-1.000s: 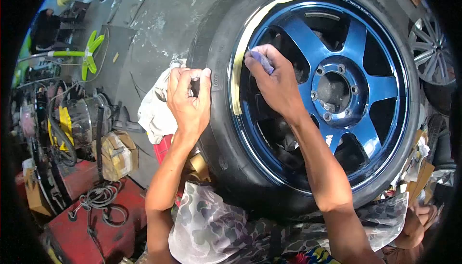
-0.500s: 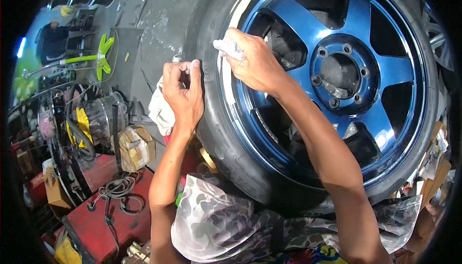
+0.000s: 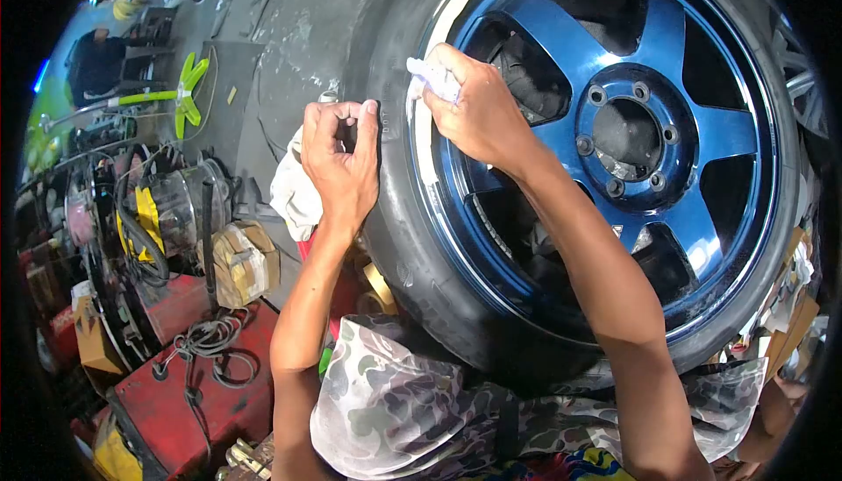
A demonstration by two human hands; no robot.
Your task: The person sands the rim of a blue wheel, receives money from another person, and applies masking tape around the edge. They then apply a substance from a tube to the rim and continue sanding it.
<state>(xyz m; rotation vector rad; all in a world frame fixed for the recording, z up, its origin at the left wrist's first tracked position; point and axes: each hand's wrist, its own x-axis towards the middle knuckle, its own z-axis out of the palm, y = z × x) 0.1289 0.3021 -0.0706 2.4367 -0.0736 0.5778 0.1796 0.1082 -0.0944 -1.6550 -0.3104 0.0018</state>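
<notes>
A blue six-spoke wheel (image 3: 548, 38) sits inside a black tire (image 3: 399, 244). Pale yellow-white tape (image 3: 456, 7) runs along the rim's left edge. My right hand (image 3: 474, 104) pinches a crumpled white cloth (image 3: 434, 79) over the tape at the rim's left side. Left of it, my left hand (image 3: 340, 152) is curled with thumb and fingertips close together beside the tire sidewall; what they hold, if anything, is too small to make out.
A red machine (image 3: 219, 393) with coiled cable stands at lower left, near a taped cardboard box (image 3: 246, 262). A light cloth (image 3: 296, 196) lies behind my left wrist. A green-legged stand (image 3: 187, 95) and a person (image 3: 96, 64) are at upper left.
The view has shifted slightly, with the wheel and both hands appearing a little further right. My right hand still grips the white cloth, and my left hand stays curled.
</notes>
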